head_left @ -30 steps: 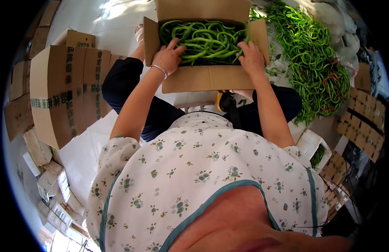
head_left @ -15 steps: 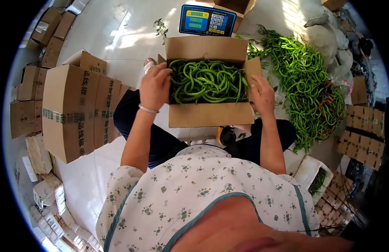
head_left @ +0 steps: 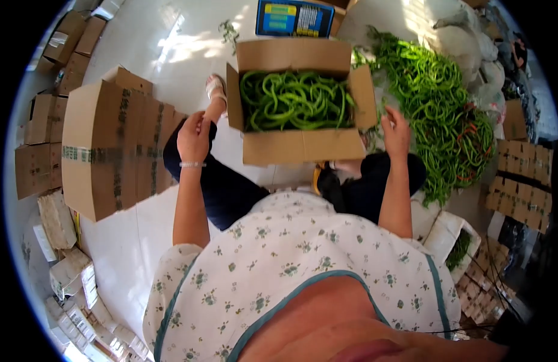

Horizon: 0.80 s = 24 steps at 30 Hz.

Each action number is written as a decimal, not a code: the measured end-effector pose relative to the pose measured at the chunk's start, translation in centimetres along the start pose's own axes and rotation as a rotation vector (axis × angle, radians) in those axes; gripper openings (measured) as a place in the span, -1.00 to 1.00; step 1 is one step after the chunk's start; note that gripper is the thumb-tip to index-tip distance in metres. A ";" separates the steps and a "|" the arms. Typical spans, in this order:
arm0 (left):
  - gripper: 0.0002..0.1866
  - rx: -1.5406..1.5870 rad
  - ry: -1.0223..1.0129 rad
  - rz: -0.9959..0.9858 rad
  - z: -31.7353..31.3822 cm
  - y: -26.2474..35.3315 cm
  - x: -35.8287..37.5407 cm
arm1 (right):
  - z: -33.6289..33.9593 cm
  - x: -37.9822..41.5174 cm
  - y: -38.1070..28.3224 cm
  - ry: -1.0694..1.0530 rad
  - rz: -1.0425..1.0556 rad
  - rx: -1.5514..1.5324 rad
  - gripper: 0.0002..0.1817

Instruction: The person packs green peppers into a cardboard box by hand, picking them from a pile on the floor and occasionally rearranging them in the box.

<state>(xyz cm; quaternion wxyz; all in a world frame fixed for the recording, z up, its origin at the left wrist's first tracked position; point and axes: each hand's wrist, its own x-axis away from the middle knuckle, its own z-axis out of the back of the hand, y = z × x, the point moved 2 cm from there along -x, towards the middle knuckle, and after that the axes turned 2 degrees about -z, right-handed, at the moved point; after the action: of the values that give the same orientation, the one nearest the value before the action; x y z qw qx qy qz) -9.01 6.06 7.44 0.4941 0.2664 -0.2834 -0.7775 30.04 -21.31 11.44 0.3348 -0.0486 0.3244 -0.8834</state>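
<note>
Forearms (head_left: 191, 202) reach forward from your sleeves, one to either side of the open box (head_left: 303, 146) in front of you. Your left hand (head_left: 193, 140), a bracelet (head_left: 192, 164) at its wrist, hangs over your left knee, well apart from the box; its fingers are gathered close together, and you cannot tell whether the thumb meets them. Your right hand (head_left: 396, 131) is just beside the box's right flap, bare, its fingers loosely curled and a little spread. Green peppers (head_left: 294, 101) lie tangled inside the box, between your hands. Pale, glossy floor (head_left: 119, 256) runs around you, with bright patches of light toward the top. Cartons (head_left: 110, 142) stand at your left; pale sacks (head_left: 463, 51) are at the far right. Count one box before you with four flaps folded out, one scale display (head_left: 295, 18) beyond it, one heap of peppers (head_left: 435, 114) on the floor at your right, and one white tub (head_left: 434, 232) with greens inside nearer you. The peppers are too tangled to count.
</note>
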 end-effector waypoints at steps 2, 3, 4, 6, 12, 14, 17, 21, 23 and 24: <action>-0.72 -0.021 -0.080 0.010 -0.8 -0.1 0.9 | -0.1 0.9 1.2 -0.116 -0.008 -0.014 -0.65; -0.71 0.016 -0.111 0.043 -1.0 0.1 2.0 | 0.1 2.2 0.9 -0.122 -0.071 -0.029 -0.65; -0.70 0.064 -0.102 0.050 -1.3 0.6 1.8 | -0.1 2.1 0.0 -0.095 -0.101 -0.052 -0.64; -0.70 0.015 -0.094 0.018 -1.7 0.5 2.2 | -0.4 2.4 -0.6 -0.057 -0.031 -0.079 -0.67; -0.73 0.228 0.076 -0.061 1.0 -0.7 1.8 | -6.1 -0.2 -9.0 -0.138 0.354 -0.158 -0.78; -0.75 0.080 0.220 -0.214 2.4 -0.2 1.2 | -10.9 -1.5 -10.5 -0.184 0.535 -0.099 -0.80; -0.75 -0.068 0.245 -0.297 3.4 -0.3 0.5 | -17.3 -2.5 -12.0 -0.610 0.395 0.601 -0.77; -0.74 -0.129 0.375 -0.374 2.6 -1.3 0.7 | -19.4 -3.7 -9.5 -0.679 0.163 0.479 -0.73; -0.76 -0.110 0.401 -0.350 2.9 -1.8 0.4 | -18.7 -3.5 -9.3 -0.599 0.169 0.403 -0.72; -0.77 -0.094 0.407 -0.340 2.6 -2.2 0.3 | -18.3 -3.0 -9.0 -0.573 0.185 0.403 -0.71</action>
<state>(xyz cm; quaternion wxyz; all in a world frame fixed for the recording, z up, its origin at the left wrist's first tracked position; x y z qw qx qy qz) -12.27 7.03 7.68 0.4150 0.4377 -0.0930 -0.7922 21.80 -4.47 2.96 0.4937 -0.1976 0.0397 -0.8460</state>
